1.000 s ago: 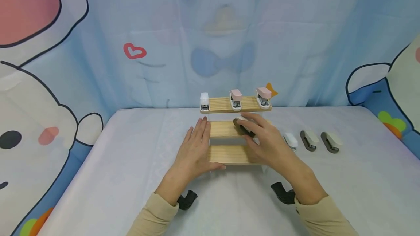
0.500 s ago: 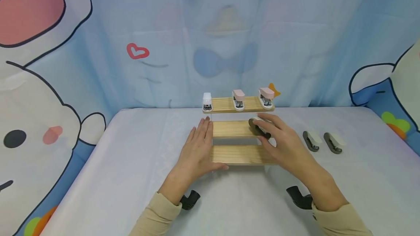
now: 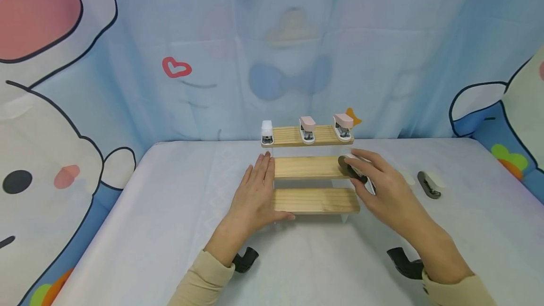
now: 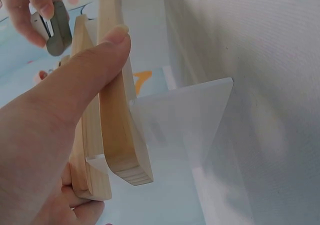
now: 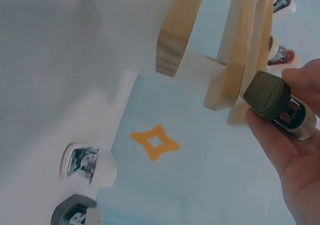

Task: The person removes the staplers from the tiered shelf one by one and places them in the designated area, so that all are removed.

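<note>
My right hand (image 3: 388, 195) pinches a small stapler (image 3: 351, 170) between thumb and fingers at the right end of the wooden rack's middle shelf (image 3: 306, 167). Its dark base (image 5: 267, 95) faces the right wrist camera, and a pale body shows behind. Straight fingers of my left hand (image 3: 254, 195) lie along the rack's left end, while the thumb rests on the front edge of the bottom shelf (image 3: 314, 200). On the top shelf (image 3: 286, 136) stand a white stapler (image 3: 267, 132) and two pink-topped staplers, one in the middle (image 3: 307, 130) and one at the right (image 3: 342, 127).
To the right on the white-covered table (image 3: 161, 211) lies a dark-based stapler (image 3: 430, 184); another pale one (image 3: 408, 177) is mostly behind my right hand. A white stapler (image 5: 95, 166) shows in the right wrist view. A printed curtain (image 3: 212, 22) hangs behind the rack.
My right hand has moved right along the middle shelf with the stapler, from right of its middle to its right end. My left hand stays at the rack's left end.
</note>
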Tool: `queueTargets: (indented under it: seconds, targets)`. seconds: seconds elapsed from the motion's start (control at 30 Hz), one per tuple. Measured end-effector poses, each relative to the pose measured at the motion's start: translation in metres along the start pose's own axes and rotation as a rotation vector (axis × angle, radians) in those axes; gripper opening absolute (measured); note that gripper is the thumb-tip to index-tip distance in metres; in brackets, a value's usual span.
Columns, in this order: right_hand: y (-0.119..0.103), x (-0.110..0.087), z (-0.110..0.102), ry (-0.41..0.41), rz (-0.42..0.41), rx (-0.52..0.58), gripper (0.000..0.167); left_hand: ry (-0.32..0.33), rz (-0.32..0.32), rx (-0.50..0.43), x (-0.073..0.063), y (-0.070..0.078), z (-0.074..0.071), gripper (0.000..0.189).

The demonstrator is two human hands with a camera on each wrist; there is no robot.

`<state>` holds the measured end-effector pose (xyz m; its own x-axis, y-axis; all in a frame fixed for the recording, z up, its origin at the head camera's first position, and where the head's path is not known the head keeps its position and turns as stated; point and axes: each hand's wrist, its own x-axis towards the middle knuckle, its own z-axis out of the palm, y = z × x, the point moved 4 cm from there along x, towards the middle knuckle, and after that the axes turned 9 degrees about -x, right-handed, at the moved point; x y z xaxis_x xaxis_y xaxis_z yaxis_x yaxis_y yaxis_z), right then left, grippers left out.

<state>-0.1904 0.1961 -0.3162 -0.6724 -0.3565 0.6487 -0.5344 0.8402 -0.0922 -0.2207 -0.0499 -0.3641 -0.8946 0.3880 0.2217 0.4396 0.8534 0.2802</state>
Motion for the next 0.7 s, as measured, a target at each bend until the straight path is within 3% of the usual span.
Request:
queueTargets:
  seconds: [0.7]
  targets:
    - [0.026,-0.031,-0.010,-0.058,0.078,-0.079,0.056,-0.006,0.002,-0.015,-0.001,-0.001,0.001,0.138]
